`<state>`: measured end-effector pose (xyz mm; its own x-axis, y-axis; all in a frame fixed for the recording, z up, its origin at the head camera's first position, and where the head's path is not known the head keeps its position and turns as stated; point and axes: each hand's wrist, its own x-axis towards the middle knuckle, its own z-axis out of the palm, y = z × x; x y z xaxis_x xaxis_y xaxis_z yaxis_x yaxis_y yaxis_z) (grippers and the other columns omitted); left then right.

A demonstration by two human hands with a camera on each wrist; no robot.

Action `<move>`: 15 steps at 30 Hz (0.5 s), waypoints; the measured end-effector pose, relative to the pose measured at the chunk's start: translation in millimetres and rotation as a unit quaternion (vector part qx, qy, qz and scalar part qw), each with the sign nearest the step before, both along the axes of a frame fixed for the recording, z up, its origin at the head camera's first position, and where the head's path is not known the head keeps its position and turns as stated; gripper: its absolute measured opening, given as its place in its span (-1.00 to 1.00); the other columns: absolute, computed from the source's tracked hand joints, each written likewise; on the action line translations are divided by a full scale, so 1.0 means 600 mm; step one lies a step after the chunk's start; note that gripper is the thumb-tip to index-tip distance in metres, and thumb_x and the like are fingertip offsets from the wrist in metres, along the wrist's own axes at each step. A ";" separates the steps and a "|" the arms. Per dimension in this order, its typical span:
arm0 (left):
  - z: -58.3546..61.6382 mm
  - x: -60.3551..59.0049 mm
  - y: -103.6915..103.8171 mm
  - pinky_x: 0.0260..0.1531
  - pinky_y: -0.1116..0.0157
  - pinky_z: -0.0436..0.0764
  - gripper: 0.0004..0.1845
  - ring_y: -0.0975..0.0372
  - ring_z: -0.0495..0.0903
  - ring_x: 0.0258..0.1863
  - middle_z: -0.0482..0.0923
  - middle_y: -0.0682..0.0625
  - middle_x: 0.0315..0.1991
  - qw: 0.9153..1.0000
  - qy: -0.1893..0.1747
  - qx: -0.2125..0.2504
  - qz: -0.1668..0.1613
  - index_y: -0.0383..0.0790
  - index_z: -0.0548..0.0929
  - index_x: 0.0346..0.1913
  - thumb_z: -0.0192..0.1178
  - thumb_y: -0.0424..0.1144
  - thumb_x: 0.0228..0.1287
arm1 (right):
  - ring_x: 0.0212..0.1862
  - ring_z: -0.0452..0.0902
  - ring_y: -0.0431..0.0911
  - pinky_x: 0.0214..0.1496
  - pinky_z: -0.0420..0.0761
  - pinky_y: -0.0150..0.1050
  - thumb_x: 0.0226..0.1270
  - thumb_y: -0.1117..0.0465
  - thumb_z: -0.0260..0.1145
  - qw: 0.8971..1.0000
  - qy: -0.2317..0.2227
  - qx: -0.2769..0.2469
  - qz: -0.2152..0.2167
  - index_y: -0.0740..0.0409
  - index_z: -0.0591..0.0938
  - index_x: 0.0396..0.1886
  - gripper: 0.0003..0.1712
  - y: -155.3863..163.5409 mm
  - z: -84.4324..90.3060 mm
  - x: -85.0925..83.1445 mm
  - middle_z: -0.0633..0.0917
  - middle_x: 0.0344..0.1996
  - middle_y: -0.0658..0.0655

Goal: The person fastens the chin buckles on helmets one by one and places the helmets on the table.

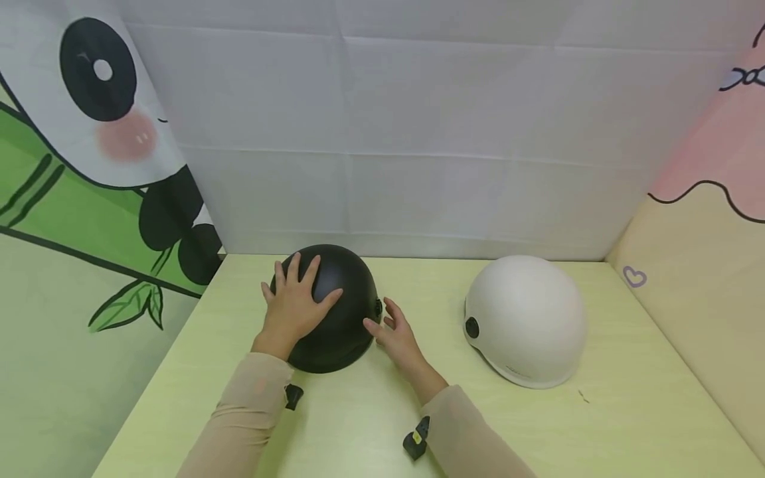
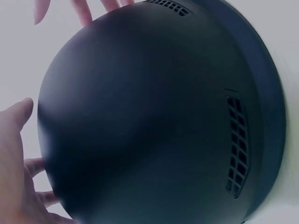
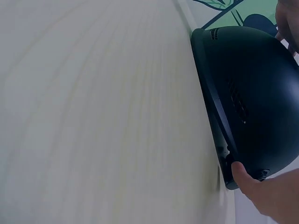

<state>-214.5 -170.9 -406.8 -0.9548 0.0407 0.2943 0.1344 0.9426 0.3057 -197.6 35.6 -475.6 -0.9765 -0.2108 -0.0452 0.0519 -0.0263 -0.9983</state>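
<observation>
A black helmet (image 1: 335, 318) sits dome up on the table, with vents (image 2: 238, 144) above its brim. Across the left of its dome rests my left hand (image 1: 294, 309), fingers spread and thumb pointing right. At the helmet's right side, beside a small round fitting (image 1: 378, 307), is my right hand (image 1: 402, 338). In the right wrist view, its thumb (image 3: 245, 179) lies at the rim near that fitting, with the other fingers hidden behind. Fingers and thumb stand apart in the head view.
A white helmet (image 1: 526, 318) with a dark round side fitting stands to the right on the pale table (image 1: 352, 425). Behind is a white cloth backdrop (image 1: 418, 133). Printed panels border both sides. A small dark mark (image 1: 583, 396) lies before the white helmet.
</observation>
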 end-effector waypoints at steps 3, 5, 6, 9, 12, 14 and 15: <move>-0.004 -0.004 -0.002 -0.06 -0.40 -0.19 -0.05 -0.28 -0.29 0.27 -0.18 -0.23 0.37 1.000 -0.006 0.003 0.008 0.00 0.03 0.41 -0.13 0.47 0.02 | 0.32 -0.06 0.14 0.07 0.36 0.01 0.05 -0.06 0.38 1.000 -0.011 0.009 0.010 -0.04 0.08 0.39 -0.03 -0.003 0.000 -0.008 0.03 0.35 0.21; -0.006 -0.006 -0.003 -0.08 -0.41 -0.16 -0.04 -0.28 -0.29 0.27 -0.19 -0.23 0.37 1.000 -0.011 0.007 0.011 0.01 0.03 0.41 -0.14 0.48 0.01 | 0.32 -0.06 0.15 0.09 0.31 0.06 0.01 -0.06 0.40 0.999 -0.015 0.031 0.014 -0.07 0.08 0.39 0.00 -0.005 0.002 -0.013 0.04 0.34 0.23; -0.007 -0.007 -0.003 -0.09 -0.42 -0.14 -0.04 -0.28 -0.29 0.27 -0.20 -0.22 0.38 1.000 -0.013 0.009 0.012 0.01 0.03 0.41 -0.15 0.49 0.00 | 0.31 -0.06 0.17 0.11 0.28 0.09 0.00 -0.06 0.41 0.999 -0.013 0.044 0.016 -0.08 0.08 0.39 0.01 -0.006 0.004 -0.016 0.05 0.34 0.24; -0.008 -0.009 0.000 -0.11 -0.42 -0.09 -0.03 -0.28 -0.30 0.27 -0.23 -0.21 0.38 1.000 -0.021 0.018 0.012 0.01 0.01 0.41 -0.15 0.49 0.00 | 0.31 -0.08 0.19 0.16 0.17 0.13 0.00 -0.04 0.42 0.996 0.002 0.080 0.027 -0.06 0.06 0.40 0.02 -0.007 0.008 -0.023 0.03 0.35 0.21; -0.008 -0.011 0.002 -0.12 -0.42 -0.03 -0.03 -0.27 -0.32 0.27 -0.24 -0.21 0.38 0.999 -0.026 0.025 0.010 0.02 0.00 0.42 -0.16 0.49 0.01 | 0.32 -0.11 0.20 0.20 0.10 0.11 0.02 -0.02 0.41 0.994 0.022 0.094 0.044 -0.02 0.02 0.41 0.03 -0.006 0.006 -0.034 -0.03 0.36 0.19; -0.008 -0.011 0.004 -0.13 -0.42 0.00 -0.03 -0.26 -0.31 0.27 -0.24 -0.20 0.38 0.999 -0.024 0.026 0.010 0.02 0.01 0.41 -0.15 0.49 0.01 | 0.32 -0.12 0.20 0.22 0.09 0.09 0.02 -0.03 0.41 0.994 0.028 0.096 0.052 -0.02 0.00 0.41 0.05 -0.005 0.002 -0.041 -0.06 0.37 0.19; -0.009 -0.012 0.004 -0.13 -0.42 0.01 -0.03 -0.26 -0.30 0.27 -0.23 -0.20 0.38 0.999 -0.024 0.026 0.010 0.02 0.01 0.41 -0.16 0.49 0.00 | 0.32 -0.13 0.22 0.22 0.08 0.09 0.01 -0.04 0.41 0.994 0.030 0.095 0.055 -0.02 -0.01 0.41 0.07 -0.005 0.000 -0.045 -0.07 0.37 0.20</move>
<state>-221.9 -168.5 -412.2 -0.9683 0.0068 0.2498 0.0994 0.9276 0.3600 -224.3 32.6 -475.3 -0.9502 -0.3093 -0.0372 -0.0151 0.1649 -0.9862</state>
